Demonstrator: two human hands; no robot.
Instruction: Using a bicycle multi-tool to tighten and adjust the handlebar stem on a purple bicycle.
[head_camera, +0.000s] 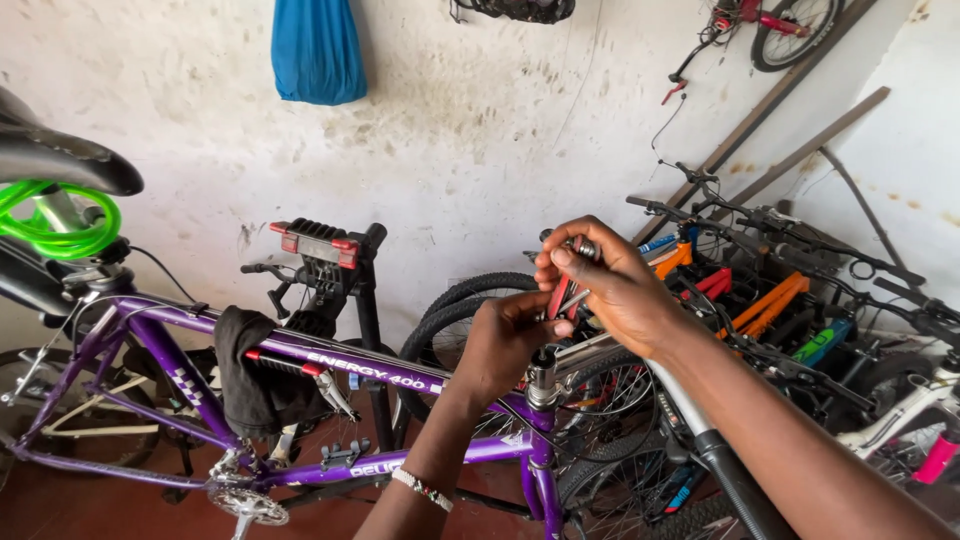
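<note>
Both hands are pinching a red folding multi-tool (566, 285) above the purple bicycle frame (300, 350): left hand (510, 340) below, right hand (610, 285) on top. Parked bicycles (790, 290) are crowding behind; a black cloth (250, 370) is draping the frame.

We can't make out the small red tool (562, 290): both hands wrap it, the right hand (610, 290) over its top, the left hand (505, 340) under it. At nine o'clock the black saddle (60, 155) runs off the edge. At twelve the blue bag (316, 50) loses its top. At one o'clock, a hanging red bicycle (775, 25) is cropped.
</note>
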